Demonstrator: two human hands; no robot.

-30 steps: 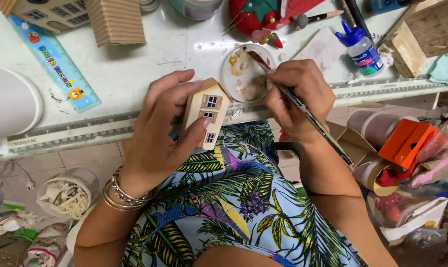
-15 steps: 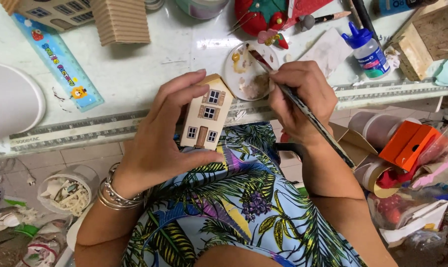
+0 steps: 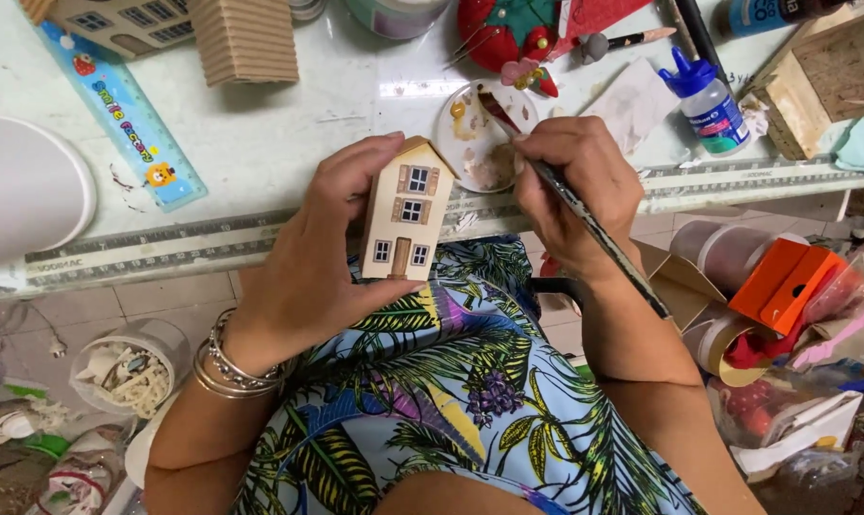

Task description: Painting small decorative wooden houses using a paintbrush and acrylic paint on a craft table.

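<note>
My left hand [image 3: 308, 257] holds a small cream wooden house [image 3: 405, 210] with a tan roof, brown shutters and a brown door, upright over my lap at the table's front edge. My right hand [image 3: 575, 186] grips a thin paintbrush [image 3: 584, 215]; its tip rests in a small round paint dish [image 3: 470, 129] smeared with yellow and brown paint on the table. Silver bangles circle my left wrist.
On the pale table [image 3: 289, 124] lie a blue ruler [image 3: 117, 114], a corrugated cardboard block [image 3: 246, 38], a larger model house [image 3: 117, 24], a blue-capped glue bottle [image 3: 708, 105], a red pincushion [image 3: 508, 29] and a wooden box [image 3: 823, 81]. Tape rolls and an orange box [image 3: 790, 281] sit at lower right.
My left hand has turned the little house so its front with windows and door faces up. The brush tip stays at the paint dish.
</note>
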